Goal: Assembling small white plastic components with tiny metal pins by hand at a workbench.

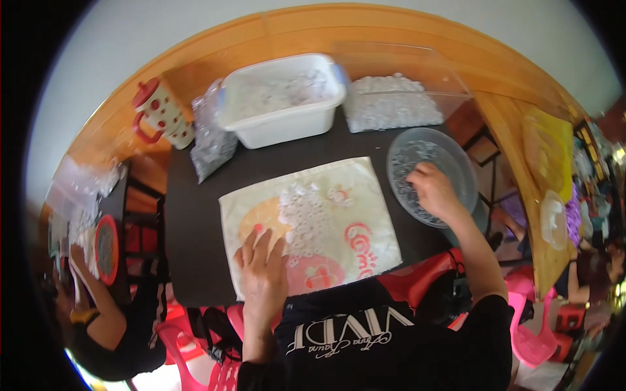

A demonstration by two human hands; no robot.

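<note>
My left hand (262, 266) rests with its fingers spread on a cream cloth (375, 195) printed with red and orange shapes. Beside its fingertips, a loose pile of small white pieces (305, 218) covers the middle of the cloth. Over on the right, my right hand (433, 189) reaches into a round clear plastic bowl (462, 171). Many small, thin grey pieces (403, 171) lie in that bowl. The right fingers are drawn together in a pinch, and whatever is between them is too small to make out.
Behind the cloth stand a white tub (287, 133) of white pieces and a clear box (394, 107) of more. A bag of grey pieces (212, 140) and a spotted tumbler (163, 114) sit at the back left. Another person (107, 319) works at the far left, near a red tray (106, 247).
</note>
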